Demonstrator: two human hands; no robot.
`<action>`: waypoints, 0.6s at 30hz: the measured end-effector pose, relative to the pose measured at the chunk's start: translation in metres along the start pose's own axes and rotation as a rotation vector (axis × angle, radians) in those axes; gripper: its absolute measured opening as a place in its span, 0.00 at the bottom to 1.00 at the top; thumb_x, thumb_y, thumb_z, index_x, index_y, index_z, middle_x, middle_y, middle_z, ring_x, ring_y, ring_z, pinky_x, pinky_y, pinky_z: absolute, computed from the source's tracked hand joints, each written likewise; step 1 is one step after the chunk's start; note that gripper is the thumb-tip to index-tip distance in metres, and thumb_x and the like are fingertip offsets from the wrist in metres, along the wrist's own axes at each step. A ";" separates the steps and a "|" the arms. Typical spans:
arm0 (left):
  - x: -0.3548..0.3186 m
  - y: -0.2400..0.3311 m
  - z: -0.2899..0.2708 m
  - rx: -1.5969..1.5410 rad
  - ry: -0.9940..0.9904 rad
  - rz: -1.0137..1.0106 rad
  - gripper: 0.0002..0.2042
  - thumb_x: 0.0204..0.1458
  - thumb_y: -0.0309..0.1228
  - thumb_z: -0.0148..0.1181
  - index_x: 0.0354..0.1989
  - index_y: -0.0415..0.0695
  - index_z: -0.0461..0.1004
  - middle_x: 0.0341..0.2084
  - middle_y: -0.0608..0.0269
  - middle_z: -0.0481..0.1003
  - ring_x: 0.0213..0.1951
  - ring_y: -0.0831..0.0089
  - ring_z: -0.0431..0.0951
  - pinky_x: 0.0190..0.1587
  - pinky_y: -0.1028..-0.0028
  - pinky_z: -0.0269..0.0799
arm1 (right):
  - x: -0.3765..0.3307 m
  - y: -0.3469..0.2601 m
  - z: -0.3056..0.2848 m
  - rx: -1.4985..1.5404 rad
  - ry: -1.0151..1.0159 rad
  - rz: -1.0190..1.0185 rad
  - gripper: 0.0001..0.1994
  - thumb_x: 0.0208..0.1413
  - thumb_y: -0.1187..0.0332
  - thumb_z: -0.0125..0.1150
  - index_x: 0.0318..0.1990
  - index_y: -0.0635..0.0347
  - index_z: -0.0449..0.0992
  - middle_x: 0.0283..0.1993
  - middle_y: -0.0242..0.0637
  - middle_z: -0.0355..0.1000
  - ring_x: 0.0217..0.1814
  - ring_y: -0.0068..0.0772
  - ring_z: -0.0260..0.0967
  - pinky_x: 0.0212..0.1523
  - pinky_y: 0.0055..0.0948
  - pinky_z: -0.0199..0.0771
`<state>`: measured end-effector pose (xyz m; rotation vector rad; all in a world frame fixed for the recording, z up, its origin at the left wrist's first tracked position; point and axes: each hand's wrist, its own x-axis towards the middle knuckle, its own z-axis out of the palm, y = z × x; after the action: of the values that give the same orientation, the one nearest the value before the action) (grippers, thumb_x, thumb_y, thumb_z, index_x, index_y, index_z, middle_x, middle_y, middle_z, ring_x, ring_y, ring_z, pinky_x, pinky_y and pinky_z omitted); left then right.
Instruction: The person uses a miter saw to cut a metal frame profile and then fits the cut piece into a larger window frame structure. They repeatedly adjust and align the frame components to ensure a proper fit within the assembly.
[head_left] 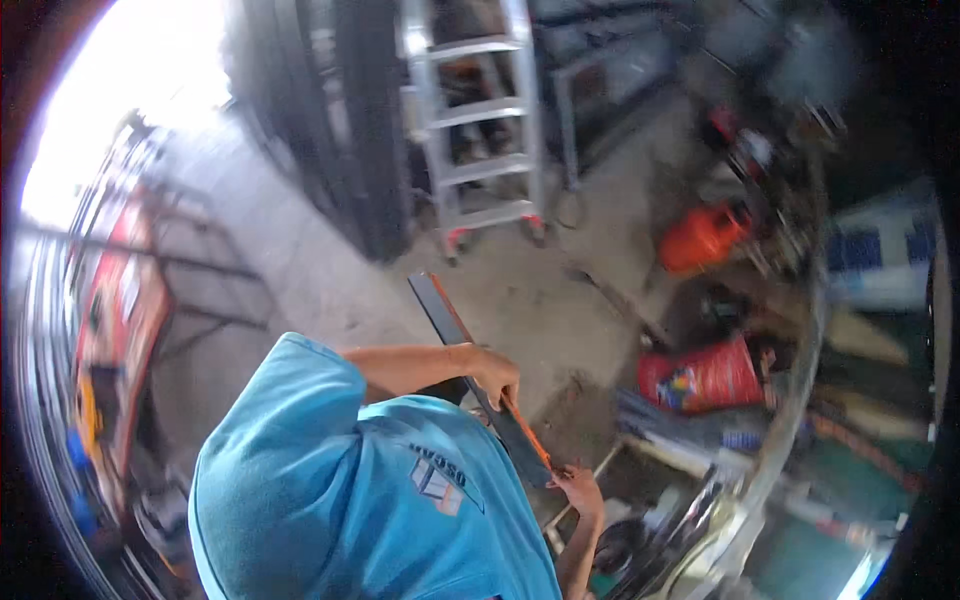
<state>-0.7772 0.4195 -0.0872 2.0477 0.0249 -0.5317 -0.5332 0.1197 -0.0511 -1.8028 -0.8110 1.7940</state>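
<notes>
Concrete floor (pixel 300 250), grey and stained, fills the middle of a cluttered workshop, with daylight glaring white at 10 o'clock. At 9 o'clock, along the left rim, stands a red metal frame (pixel 115 310) on dark legs, blurred by motion. At 12 o'clock an aluminium stepladder (pixel 480 120) stands on the floor on red-tipped feet, beside a dark upright panel (pixel 370 130).

The person's blue shirt (pixel 350 490) takes up the lower centre, around 6 o'clock. From its sleeve the left forearm runs rightward to the left hand (pixel 495 375), which is closed around the middle of a long, flat dark bar (pixel 445 315). The bar slants from 11 o'clock down toward 5 o'clock, held above the floor, with an orange strip along its lower edge. The right hand (pixel 580 490) comes up from the bottom edge and meets the bar's lower end, fingers curled against it; whether it truly clamps the bar I cannot tell.

Right of the bar, near 2 o'clock, an orange canister (pixel 705 235) lies among dark tools. Just past 3 o'clock sits a red bucket (pixel 700 375) with a coloured label. A shiny curved metal tube (pixel 795 400) sweeps down the right side toward 5 o'clock, over more blurred clutter.
</notes>
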 end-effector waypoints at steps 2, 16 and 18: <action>-0.038 -0.015 0.025 -0.146 0.052 -0.125 0.23 0.45 0.38 0.70 0.53 0.52 0.79 0.42 0.61 0.82 0.40 0.67 0.80 0.46 0.67 0.74 | 0.033 -0.011 0.005 -0.023 -0.162 -0.033 0.10 0.56 0.72 0.64 0.42 0.71 0.80 0.34 0.35 0.78 0.36 0.24 0.74 0.39 0.28 0.75; -0.338 -0.068 0.130 -0.494 0.515 -0.167 0.24 0.47 0.35 0.68 0.55 0.45 0.76 0.46 0.59 0.81 0.44 0.71 0.80 0.50 0.69 0.72 | 0.130 -0.227 0.214 -0.583 -0.545 -0.048 0.14 0.50 0.73 0.70 0.45 0.66 0.81 0.40 0.34 0.80 0.41 0.23 0.75 0.45 0.25 0.75; -0.412 -0.029 0.130 -0.546 0.556 -0.355 0.24 0.46 0.33 0.67 0.55 0.43 0.76 0.47 0.58 0.81 0.45 0.68 0.80 0.50 0.70 0.73 | 0.138 -0.272 0.273 -0.645 -0.592 0.027 0.14 0.49 0.73 0.70 0.44 0.67 0.82 0.40 0.36 0.80 0.42 0.24 0.76 0.45 0.25 0.75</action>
<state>-1.2035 0.4078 -0.0096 1.5914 0.7896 -0.1226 -0.8316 0.3890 0.0279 -1.6111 -1.7635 2.2984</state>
